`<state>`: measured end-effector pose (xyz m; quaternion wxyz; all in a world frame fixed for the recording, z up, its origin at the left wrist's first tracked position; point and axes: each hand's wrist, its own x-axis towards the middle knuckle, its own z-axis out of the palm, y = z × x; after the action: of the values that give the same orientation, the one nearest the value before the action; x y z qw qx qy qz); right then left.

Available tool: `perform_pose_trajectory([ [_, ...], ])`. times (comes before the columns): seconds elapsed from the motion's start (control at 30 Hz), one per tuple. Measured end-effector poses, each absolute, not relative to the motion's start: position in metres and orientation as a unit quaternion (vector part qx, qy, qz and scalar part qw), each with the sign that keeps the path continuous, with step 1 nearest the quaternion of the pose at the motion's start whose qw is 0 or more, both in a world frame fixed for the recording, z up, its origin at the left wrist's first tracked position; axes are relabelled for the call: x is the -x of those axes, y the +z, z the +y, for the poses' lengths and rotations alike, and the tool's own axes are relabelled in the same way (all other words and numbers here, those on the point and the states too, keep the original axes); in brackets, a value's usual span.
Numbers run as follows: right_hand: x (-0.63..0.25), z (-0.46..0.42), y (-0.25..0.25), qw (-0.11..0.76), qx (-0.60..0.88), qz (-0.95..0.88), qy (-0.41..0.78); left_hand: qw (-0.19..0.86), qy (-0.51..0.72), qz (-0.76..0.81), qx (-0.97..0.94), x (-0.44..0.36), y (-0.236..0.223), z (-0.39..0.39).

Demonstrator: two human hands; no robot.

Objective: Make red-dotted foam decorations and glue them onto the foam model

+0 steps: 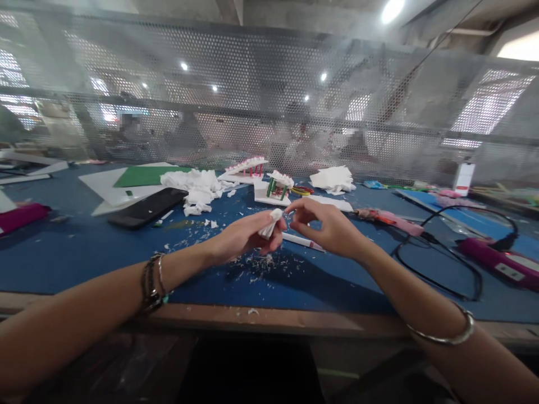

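Observation:
My left hand is closed around a small white piece with a ribbed side and a rounded top, held above the blue table surface. Its exact kind I cannot make out. Close by on the right is my right hand, fingers bent and apart, with nothing visible in it. Its index fingertip comes very near the white piece; whether they touch is unclear. Below the hands lie white shavings. A white pen-like stick lies behind them, partly hidden by my right hand.
Behind stand a small green-posted model and a pink-posted one. Crumpled white paper and a black phone lie left. A pink glue gun, black cable and purple power strip are right. A perforated screen closes the back.

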<state>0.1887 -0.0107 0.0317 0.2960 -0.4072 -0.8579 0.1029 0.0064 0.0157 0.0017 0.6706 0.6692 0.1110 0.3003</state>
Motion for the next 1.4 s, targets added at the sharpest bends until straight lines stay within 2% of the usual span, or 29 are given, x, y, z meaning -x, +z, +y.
perform_pose_trajectory([
  [0.07, -0.197, -0.004, 0.031, 0.209, 0.445, -0.87, 0.022, 0.651, 0.332, 0.122, -0.672, -0.006, 0.002, 0.018],
  [0.13, -0.204, 0.002, 0.027, 0.112, 0.463, -0.879, 0.011, 0.631, 0.351, 0.137, -0.678, -0.006, 0.003, 0.021],
  [0.23, -0.211, 0.007, 0.019, 0.058, 0.481, -0.874, 0.027, 0.609, 0.377, 0.147, -0.683, -0.005, 0.002, 0.024],
  [0.33, -0.214, 0.01, 0.017, 0.098, 0.52, -0.848, 0.007, 0.605, 0.381, 0.134, -0.687, -0.005, 0.001, 0.028],
  [0.5, -0.21, 0.01, 0.024, 0.218, 0.581, -0.784, -0.017, 0.645, 0.364, 0.113, -0.663, -0.004, 0.001, 0.034],
  [0.6, -0.2, 0.003, 0.027, 0.341, 0.534, -0.773, -0.014, 0.657, 0.365, 0.111, -0.65, -0.002, 0.003, 0.035],
  [0.67, -0.193, -0.004, 0.028, 0.389, 0.481, -0.785, -0.02, 0.663, 0.362, 0.104, -0.647, 0.0, 0.004, 0.036],
  [0.87, -0.188, -0.013, 0.028, 0.344, 0.384, -0.851, -0.096, 0.671, 0.353, 0.1, -0.644, 0.002, 0.005, 0.035],
  [1.07, -0.19, -0.008, 0.026, 0.309, 0.404, -0.854, -0.106, 0.664, 0.361, 0.107, -0.646, 0.0, 0.006, 0.031],
  [1.4, -0.19, -0.01, 0.027, 0.326, 0.395, -0.847, -0.143, 0.651, 0.365, 0.114, -0.656, 0.0, 0.006, 0.031],
])
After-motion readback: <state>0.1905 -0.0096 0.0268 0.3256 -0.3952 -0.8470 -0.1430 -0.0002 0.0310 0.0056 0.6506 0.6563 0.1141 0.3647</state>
